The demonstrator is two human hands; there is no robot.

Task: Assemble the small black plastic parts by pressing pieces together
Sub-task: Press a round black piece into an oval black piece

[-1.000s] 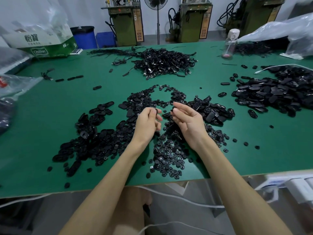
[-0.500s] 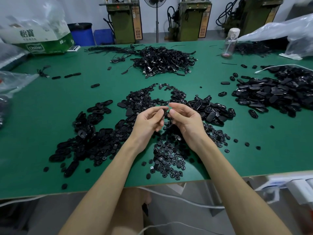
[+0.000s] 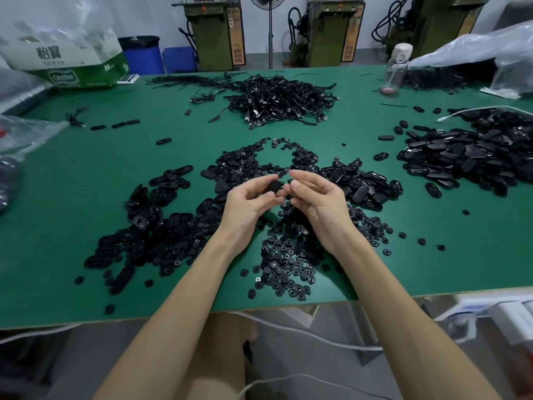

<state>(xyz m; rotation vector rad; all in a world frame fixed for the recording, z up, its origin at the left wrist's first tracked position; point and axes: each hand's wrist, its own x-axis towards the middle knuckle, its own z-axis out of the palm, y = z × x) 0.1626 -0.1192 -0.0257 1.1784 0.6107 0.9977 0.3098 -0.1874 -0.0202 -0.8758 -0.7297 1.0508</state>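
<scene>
The left hand (image 3: 250, 204) pinches a black oval piece (image 3: 274, 186) beside the right hand (image 3: 318, 207), whose hold is unclear; pressed off-centre, it could slip into the pile of parts (image 3: 284, 256).

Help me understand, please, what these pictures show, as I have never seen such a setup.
There is no machine here: a person works with bare hands. The view comes from a wide-angle camera worn on the head, looking down, so the arms reach in from below. On the green table lie heaps of small black plastic parts: round pieces nearest, oval shells at the right, a tangle of cables farther back. The left hand pinches one black oval part, and the right hand, fingers curled, is close beside it; whether it holds a piece is unclear.
</scene>
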